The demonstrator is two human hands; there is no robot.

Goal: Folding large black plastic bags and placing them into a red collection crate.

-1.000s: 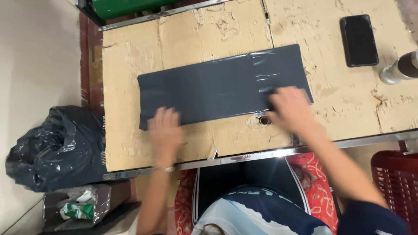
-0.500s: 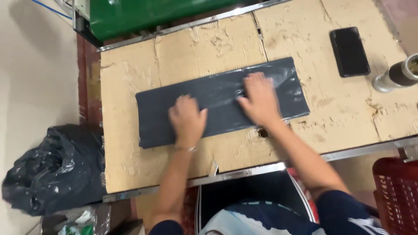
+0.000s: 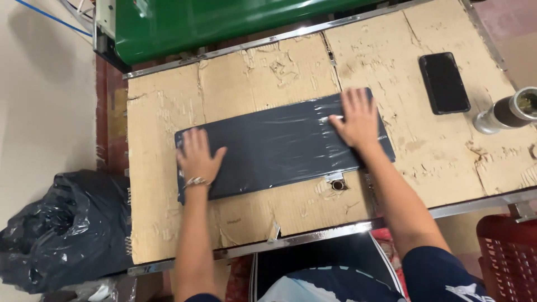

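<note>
A single table [image 3: 168,235] topped with torn, scuffed cardboard filled most of the view, edged by a metal rim; beyond its far side one green machine [image 3: 224,22] was seen, and on the floor to the near left one black rubbish bag [image 3: 61,229] was slumped; at the near right corner part of one red crate [image 3: 509,257] was visible. One long dark grey plastic bag [image 3: 274,148] lay flat across the middle of the table, slightly slanted, its right end farther away than its left; it was shiny and lightly wrinkled, and seemed already spread out and largely smoothed, with only small creases near the right end left to be pressed, as far as could be judged. Two hands were laid on it, both wide and flat, nothing being gripped; the left hand [image 3: 198,159] was pressed palm down on the bag's left end, a bracelet being worn at the wrist; the right hand [image 3: 355,120] was spread on the bag's far right part. On the far right of the table one black phone [image 3: 444,83] lay face up, well apart from the bag; just right of it one metal cylinder [image 3: 506,112] lay tilted; one small metal clip [image 3: 335,179] sat just beside the bag's near edge.
</note>
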